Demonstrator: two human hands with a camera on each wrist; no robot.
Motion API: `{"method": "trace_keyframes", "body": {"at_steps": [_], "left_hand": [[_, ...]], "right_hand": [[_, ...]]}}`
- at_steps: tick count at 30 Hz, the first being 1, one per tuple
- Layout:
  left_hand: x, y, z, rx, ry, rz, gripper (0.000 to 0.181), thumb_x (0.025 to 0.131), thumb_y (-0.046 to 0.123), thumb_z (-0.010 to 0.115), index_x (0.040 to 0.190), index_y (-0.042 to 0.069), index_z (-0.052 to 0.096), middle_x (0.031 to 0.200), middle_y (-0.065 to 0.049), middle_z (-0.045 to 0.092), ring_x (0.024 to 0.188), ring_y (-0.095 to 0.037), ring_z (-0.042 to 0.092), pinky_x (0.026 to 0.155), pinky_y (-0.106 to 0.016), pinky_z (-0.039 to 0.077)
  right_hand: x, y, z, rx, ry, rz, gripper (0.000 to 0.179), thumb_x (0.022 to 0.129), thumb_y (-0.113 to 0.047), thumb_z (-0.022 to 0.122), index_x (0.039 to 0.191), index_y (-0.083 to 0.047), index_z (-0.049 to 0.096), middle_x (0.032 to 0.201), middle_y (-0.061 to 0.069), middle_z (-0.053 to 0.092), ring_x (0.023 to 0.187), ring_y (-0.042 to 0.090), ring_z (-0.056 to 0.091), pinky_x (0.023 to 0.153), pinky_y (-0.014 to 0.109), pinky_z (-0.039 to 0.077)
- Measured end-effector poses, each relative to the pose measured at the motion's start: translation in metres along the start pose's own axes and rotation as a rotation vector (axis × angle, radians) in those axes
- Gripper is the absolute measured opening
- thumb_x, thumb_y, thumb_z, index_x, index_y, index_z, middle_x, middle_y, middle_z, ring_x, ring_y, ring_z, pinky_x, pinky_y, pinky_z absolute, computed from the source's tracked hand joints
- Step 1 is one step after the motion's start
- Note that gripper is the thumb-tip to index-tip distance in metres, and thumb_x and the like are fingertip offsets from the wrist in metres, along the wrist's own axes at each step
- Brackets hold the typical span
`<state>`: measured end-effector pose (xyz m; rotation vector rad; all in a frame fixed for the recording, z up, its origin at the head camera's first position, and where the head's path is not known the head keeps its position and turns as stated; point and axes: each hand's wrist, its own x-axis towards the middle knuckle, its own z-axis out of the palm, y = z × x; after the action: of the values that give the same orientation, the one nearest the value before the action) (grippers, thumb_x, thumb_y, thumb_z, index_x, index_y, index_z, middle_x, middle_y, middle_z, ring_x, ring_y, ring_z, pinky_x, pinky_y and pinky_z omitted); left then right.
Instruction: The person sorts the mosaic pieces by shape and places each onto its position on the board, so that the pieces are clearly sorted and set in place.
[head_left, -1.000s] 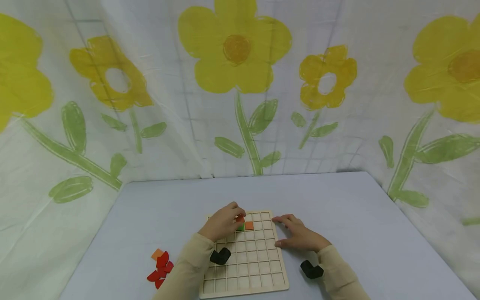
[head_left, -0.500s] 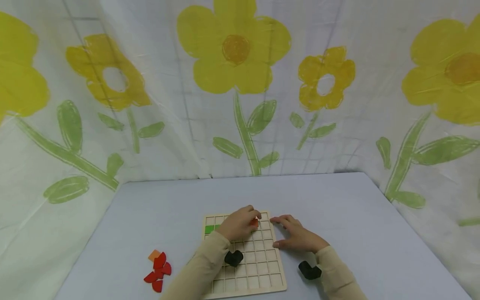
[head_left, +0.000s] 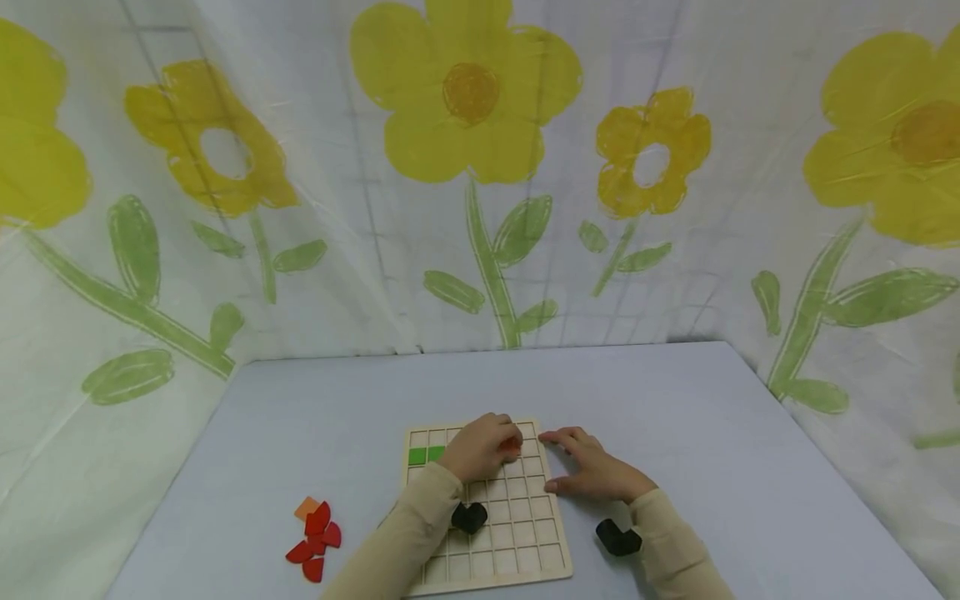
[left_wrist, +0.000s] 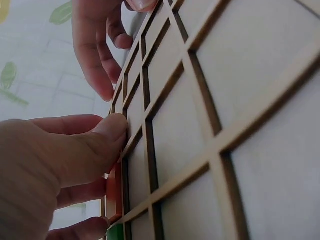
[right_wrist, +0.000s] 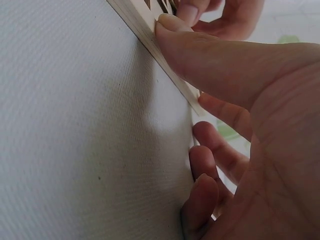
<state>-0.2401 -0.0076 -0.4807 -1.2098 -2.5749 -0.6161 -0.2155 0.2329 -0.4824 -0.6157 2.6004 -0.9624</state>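
A wooden grid board [head_left: 528, 533] lies on the table, its raised strips forming square cells. My left hand [head_left: 480, 448] is over its far rows, and its thumb and fingers pinch an orange tile [head_left: 511, 447], mostly covered by the hand. In the left wrist view an orange-red tile [left_wrist: 114, 192] sits beside a green one [left_wrist: 115, 231] at the thumb and fingers. Green tiles [head_left: 417, 456] fill cells at the board's far left. My right hand [head_left: 600, 471] rests at the board's right side; its thumb [right_wrist: 175, 35] touches the edge, fingers spread and slightly bent.
Left of the board lies a loose pile of red quarter-round pieces [head_left: 317, 518] with an orange square [head_left: 307, 507]. Black wrist cameras [head_left: 469, 517] sit on both sleeves. Behind the white table [head_left: 675, 392] hangs a curtain with painted flowers [head_left: 465, 92].
My left hand has moved right along the far rows with the orange tile, uncovering green tiles on the left. Over the last half second it has stayed nearly still. The right hand holds its place.
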Motion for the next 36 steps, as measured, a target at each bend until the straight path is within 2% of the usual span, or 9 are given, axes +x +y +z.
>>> {"method": "trace_keyframes", "body": {"at_steps": [7, 11, 15, 18, 23, 28, 31, 36], "left_hand": [[-0.006, -0.002, 0.002, -0.002, -0.028, -0.073, 0.008, 0.087, 0.019, 0.071, 0.094, 0.015, 0.071, 0.091, 0.003, 0.064, 0.081, -0.013, 0.056, 0.072, -0.024, 0.049], [-0.011, -0.003, 0.001, 0.025, -0.013, -0.075, 0.009, 0.087, 0.019, 0.072, 0.095, 0.016, 0.071, 0.092, 0.003, 0.064, 0.08, -0.013, 0.056, 0.07, -0.025, 0.049], [-0.021, -0.002, -0.007, 0.073, 0.005, -0.091, 0.012, 0.086, 0.02, 0.072, 0.098, 0.016, 0.071, 0.095, 0.0, 0.064, 0.084, -0.016, 0.057, 0.071, -0.027, 0.049], [-0.033, -0.003, -0.018, 0.078, 0.024, -0.113, 0.014, 0.088, 0.021, 0.071, 0.1, 0.015, 0.071, 0.098, -0.001, 0.064, 0.087, -0.017, 0.057, 0.073, -0.029, 0.05], [-0.065, -0.01, -0.041, 0.075, 0.086, -0.15, 0.011, 0.088, 0.017, 0.07, 0.099, 0.015, 0.07, 0.098, 0.0, 0.064, 0.087, -0.015, 0.059, 0.073, -0.03, 0.051], [-0.11, -0.02, -0.074, 0.068, 0.159, -0.234, 0.017, 0.081, 0.011, 0.076, 0.097, 0.015, 0.07, 0.094, 0.005, 0.065, 0.086, -0.011, 0.06, 0.074, -0.029, 0.052], [-0.139, -0.027, -0.093, 0.088, 0.167, -0.323, 0.022, 0.078, 0.004, 0.078, 0.096, 0.014, 0.07, 0.092, 0.006, 0.065, 0.083, -0.009, 0.06, 0.073, -0.027, 0.052], [-0.18, -0.039, -0.121, 0.08, 0.092, -0.52, 0.024, 0.08, 0.001, 0.075, 0.099, 0.014, 0.07, 0.092, 0.004, 0.065, 0.08, -0.008, 0.058, 0.072, -0.028, 0.053]], "right_hand": [[0.002, -0.005, 0.004, 0.007, -0.008, -0.001, 0.072, 0.08, -0.043, 0.076, 0.141, -0.024, 0.043, 0.14, 0.009, 0.037, 0.122, 0.031, 0.039, 0.092, 0.055, 0.041], [0.004, -0.006, 0.006, 0.008, -0.016, -0.001, 0.072, 0.08, -0.043, 0.076, 0.141, -0.024, 0.043, 0.14, 0.009, 0.037, 0.122, 0.031, 0.038, 0.092, 0.055, 0.041], [0.007, -0.006, 0.009, 0.009, -0.027, 0.0, 0.073, 0.079, -0.045, 0.075, 0.142, -0.026, 0.043, 0.141, 0.007, 0.036, 0.123, 0.03, 0.038, 0.092, 0.054, 0.041], [0.008, -0.006, 0.011, 0.005, -0.029, 0.001, 0.073, 0.079, -0.046, 0.075, 0.142, -0.026, 0.043, 0.141, 0.008, 0.036, 0.123, 0.03, 0.039, 0.092, 0.054, 0.041], [0.008, -0.006, 0.011, 0.001, -0.021, 0.01, 0.073, 0.079, -0.044, 0.076, 0.142, -0.025, 0.043, 0.142, 0.009, 0.035, 0.123, 0.031, 0.039, 0.092, 0.054, 0.041], [0.007, -0.006, 0.009, 0.008, -0.026, 0.042, 0.074, 0.078, -0.045, 0.076, 0.142, -0.026, 0.043, 0.142, 0.007, 0.035, 0.124, 0.03, 0.038, 0.093, 0.053, 0.041], [0.006, -0.006, 0.007, -0.002, -0.018, 0.061, 0.075, 0.078, -0.045, 0.077, 0.142, -0.027, 0.043, 0.142, 0.006, 0.035, 0.125, 0.03, 0.038, 0.093, 0.053, 0.042], [0.003, -0.005, 0.002, -0.013, -0.003, 0.088, 0.074, 0.077, -0.045, 0.077, 0.141, -0.029, 0.043, 0.143, 0.005, 0.034, 0.126, 0.029, 0.037, 0.093, 0.054, 0.042]]}}
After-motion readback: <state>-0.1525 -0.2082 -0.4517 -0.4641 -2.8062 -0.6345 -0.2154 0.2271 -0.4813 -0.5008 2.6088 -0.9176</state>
